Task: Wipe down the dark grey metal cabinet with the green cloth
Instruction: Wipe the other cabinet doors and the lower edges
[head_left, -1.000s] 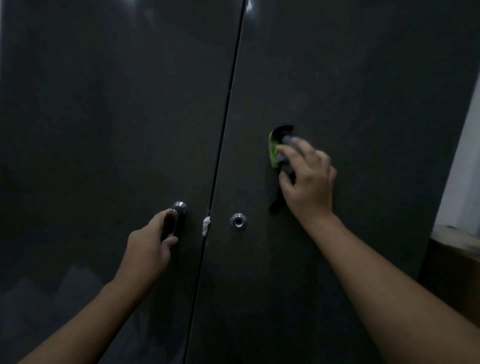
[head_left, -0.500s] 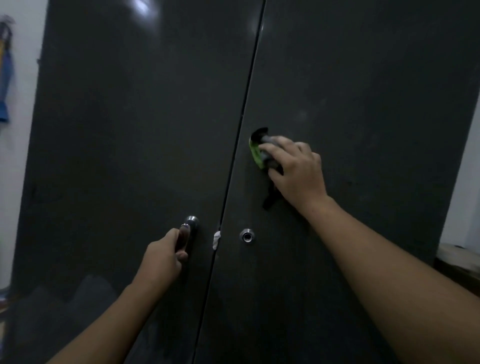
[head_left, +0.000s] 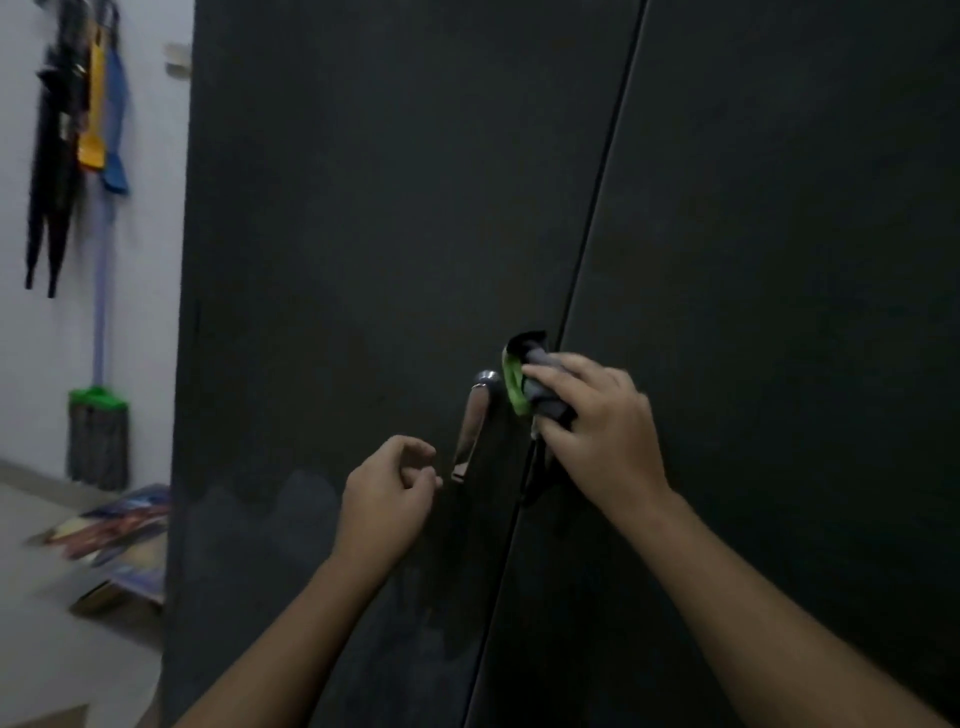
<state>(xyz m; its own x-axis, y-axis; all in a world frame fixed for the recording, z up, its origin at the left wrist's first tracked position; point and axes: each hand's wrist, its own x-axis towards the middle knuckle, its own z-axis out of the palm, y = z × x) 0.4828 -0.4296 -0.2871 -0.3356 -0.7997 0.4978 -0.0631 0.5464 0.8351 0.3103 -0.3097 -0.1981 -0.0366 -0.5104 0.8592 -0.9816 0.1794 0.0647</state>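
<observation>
Green cloth (head_left: 514, 387), clamped in the right hand (head_left: 597, 431)'s curled fingers, meets the cabinet (head_left: 363, 208) door seam (head_left: 587, 249); left hand (head_left: 387, 483) hangs loosely curled, empty.

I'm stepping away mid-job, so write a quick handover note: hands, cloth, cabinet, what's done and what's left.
Left hand: loosely curled, holding nothing, beside the lower end of the door handle.
Right hand: grips the bunched green cloth against the cabinet at the seam between the doors, next to the handle's top.
Done: wiped areas cannot be told; a paler patch shows low on the left door.
Left: probably the handle and the rest of both doors.
</observation>
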